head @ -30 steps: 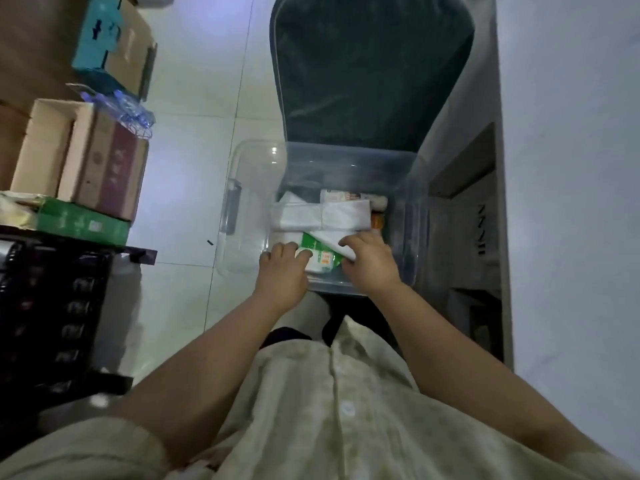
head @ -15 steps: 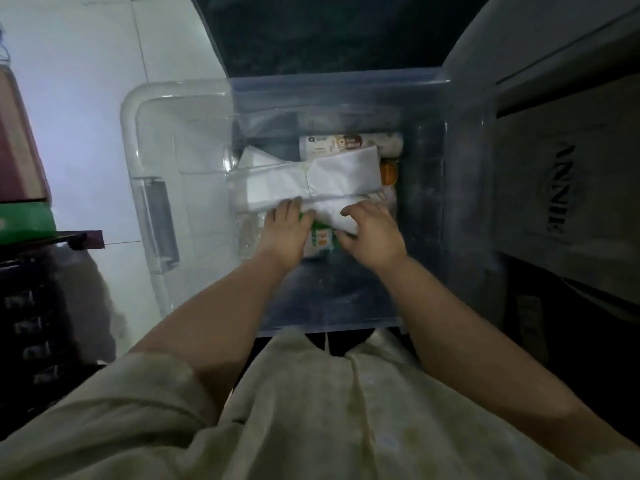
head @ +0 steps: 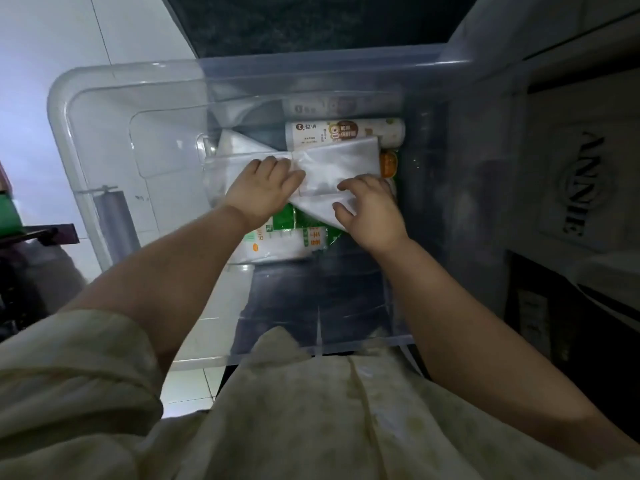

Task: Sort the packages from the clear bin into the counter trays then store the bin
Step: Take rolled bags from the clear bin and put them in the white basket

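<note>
While both bare forearms are reaching down into the clear bin (head: 86, 109), the person is leaning over it so that its rim is filling most of the head view. The left hand (head: 261, 190) is lying palm down with its fingers spread flat over the translucent white plastic packages (head: 341, 161) stacked in the middle of the bin, pressing on the stack rather than closing around it. The right hand (head: 369, 213) is sitting just beside it, fingers curled over the near right corner of the same white stack and thumb tucked at its lower edge, seeming to pinch that corner. Under the white stack a green and white package (head: 287, 237) is showing, its near end sticking out toward the person between the two wrists. Behind the stack, against the far wall of the bin, a white roll with a brown cartoon label (head: 344, 131) is lying on its side, and an orange item (head: 388, 163) is peeking out at the stack's right end. A cream shirt (head: 311, 417) is filling the bottom of the view, and pale floor tiles (head: 52, 32) are lying to the left of the bin.
</note>
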The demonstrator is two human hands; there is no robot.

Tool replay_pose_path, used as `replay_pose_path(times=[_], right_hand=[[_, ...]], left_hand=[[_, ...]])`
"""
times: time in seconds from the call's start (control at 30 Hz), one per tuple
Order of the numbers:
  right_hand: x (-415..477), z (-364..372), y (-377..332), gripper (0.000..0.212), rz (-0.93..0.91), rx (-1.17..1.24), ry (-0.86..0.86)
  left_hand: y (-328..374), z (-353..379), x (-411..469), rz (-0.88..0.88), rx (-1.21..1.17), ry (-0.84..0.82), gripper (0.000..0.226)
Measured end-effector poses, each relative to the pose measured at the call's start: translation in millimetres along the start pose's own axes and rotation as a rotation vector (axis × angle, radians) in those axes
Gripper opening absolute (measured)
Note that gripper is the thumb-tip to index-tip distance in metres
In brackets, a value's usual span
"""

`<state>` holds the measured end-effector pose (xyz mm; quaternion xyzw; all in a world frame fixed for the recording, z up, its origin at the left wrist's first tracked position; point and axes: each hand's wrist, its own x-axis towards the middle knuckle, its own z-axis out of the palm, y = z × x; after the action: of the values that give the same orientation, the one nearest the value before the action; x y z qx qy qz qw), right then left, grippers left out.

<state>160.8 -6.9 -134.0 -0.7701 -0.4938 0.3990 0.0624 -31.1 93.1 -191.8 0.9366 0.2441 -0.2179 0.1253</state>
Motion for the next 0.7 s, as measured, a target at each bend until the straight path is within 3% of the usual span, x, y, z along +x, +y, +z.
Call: replay_pose_path(times=[0.07, 0.17, 0.27, 0.7], right_hand=[[-0.3, -5.2, -0.7, 0.035, -0.015, -0.004, 0.003], [0.9, -4.8, 1.6, 0.033, -0.024, -0.017, -0.016], [4.5, 3.6, 8.0, 0.033, -0.020, -0.023, -0.039], [-5.2, 5.6, -2.9, 0.027, -0.070, 0.030, 0.031]], left_hand=[[0.9, -4.7, -3.2, -0.058, -0.090, 0.029, 0.054], [12.4, 0.3, -2.5, -0.105, -0.115, -0.060, 0.064], [15.9, 8.0, 1.7, -0.119, -0.116, -0.032, 0.066], [0.5, 12.0, -17.9, 0.148, -0.107, 0.200, 0.042]])
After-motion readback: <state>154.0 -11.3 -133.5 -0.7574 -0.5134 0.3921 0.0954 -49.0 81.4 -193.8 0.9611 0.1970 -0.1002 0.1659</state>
